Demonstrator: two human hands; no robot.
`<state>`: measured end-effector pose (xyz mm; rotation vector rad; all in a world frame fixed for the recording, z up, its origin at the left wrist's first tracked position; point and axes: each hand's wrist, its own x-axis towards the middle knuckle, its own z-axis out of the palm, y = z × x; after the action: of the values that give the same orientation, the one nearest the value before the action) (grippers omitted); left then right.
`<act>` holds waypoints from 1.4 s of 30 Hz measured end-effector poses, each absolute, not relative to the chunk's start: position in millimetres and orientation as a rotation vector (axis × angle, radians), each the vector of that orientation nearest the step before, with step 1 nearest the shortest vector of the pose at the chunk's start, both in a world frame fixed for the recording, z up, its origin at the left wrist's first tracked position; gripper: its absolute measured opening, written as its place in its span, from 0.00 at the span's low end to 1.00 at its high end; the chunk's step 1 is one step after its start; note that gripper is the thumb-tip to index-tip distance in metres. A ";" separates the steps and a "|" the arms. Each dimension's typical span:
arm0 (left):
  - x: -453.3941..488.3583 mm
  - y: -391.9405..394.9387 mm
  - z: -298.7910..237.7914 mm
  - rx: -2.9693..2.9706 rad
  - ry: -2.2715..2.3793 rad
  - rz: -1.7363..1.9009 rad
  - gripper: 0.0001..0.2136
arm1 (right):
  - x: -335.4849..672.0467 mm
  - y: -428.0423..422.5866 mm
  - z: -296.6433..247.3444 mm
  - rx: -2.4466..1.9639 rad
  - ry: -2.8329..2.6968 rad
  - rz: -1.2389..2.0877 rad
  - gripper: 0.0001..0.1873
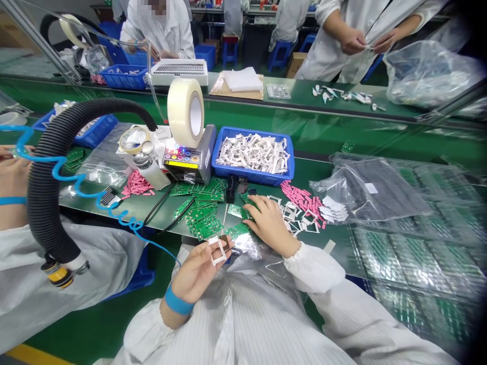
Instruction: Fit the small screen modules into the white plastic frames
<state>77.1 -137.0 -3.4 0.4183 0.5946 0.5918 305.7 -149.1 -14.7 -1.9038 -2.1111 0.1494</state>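
Note:
My left hand (pixel 198 268), with a blue band at the wrist, is closed around a small white plastic frame (pixel 213 256), held just in front of the bench edge. A dark flat piece (pixel 225 242) shows between its fingertips beside the frame; I cannot tell whether it is joined to it. My right hand (pixel 268 220) lies palm down with fingers spread, over small green circuit boards (pixel 236 210). Its fingertips hide part of one board. Left of it a pile of green circuit boards (pixel 201 215) covers the bench. Loose white frames (pixel 302 218) lie to its right.
Behind stand a blue bin (pixel 291 170) of white frames and a tape roll (pixel 177 114) on a box-shaped device (pixel 207 157). Pink strips (pixel 304 197) and bagged material (pixel 380 187) lie right. A black hose (pixel 43 172) and blue coiled cord (pixel 79 185) arch left, near a co-worker's arm.

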 end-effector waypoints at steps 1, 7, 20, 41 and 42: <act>76.1 -136.5 -4.0 0.415 0.604 0.601 0.13 | 303.6 -150.0 -13.6 -1.872 -2.139 0.157 0.14; 69.7 -136.9 3.0 0.442 0.580 0.623 0.15 | 294.0 -152.5 -9.4 -1.803 -2.156 0.185 0.07; 65.7 -138.9 45.7 0.675 0.469 0.583 0.18 | 241.8 -172.4 72.2 -1.279 -2.104 0.163 0.16; 59.5 -138.4 56.0 0.772 0.269 0.688 0.16 | 233.9 -166.6 79.8 -1.070 -1.495 0.761 0.05; 58.0 -137.6 58.1 0.852 0.290 0.693 0.16 | 235.6 -166.6 84.4 -1.143 -1.577 0.604 0.02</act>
<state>58.0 -137.6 58.1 0.8519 0.2901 0.6926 235.6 -166.6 84.4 -1.1431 -1.5766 0.6038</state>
